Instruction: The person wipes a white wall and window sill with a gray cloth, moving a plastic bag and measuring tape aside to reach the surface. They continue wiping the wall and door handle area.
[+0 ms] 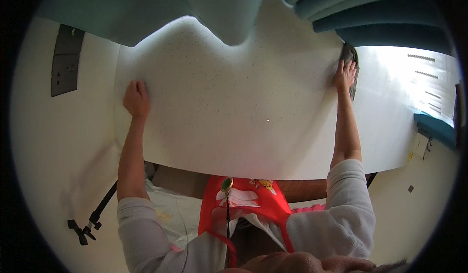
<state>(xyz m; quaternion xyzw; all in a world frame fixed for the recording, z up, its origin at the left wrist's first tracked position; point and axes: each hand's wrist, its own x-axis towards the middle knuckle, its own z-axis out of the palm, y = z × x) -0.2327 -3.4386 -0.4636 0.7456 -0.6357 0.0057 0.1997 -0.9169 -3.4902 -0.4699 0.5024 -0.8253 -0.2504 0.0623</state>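
My right hand (345,76) presses down on a dark folded cloth (353,55) at the right of a white speckled tabletop (234,105). Its fingers are spread over the cloth and point away from me. Near the left side of the same tabletop, my left hand (136,99) rests in a loose fist. Nothing shows in it, though its palm side is hidden. Small dark specks are scattered across the white surface between both hands.
Green-blue curtains (153,10) hang over the far edge, with bright light at the right. Dark wall sockets (65,61) are on the left wall. A black stand with a clamp (89,225) is at lower left. My red apron (248,200) touches the near edge.
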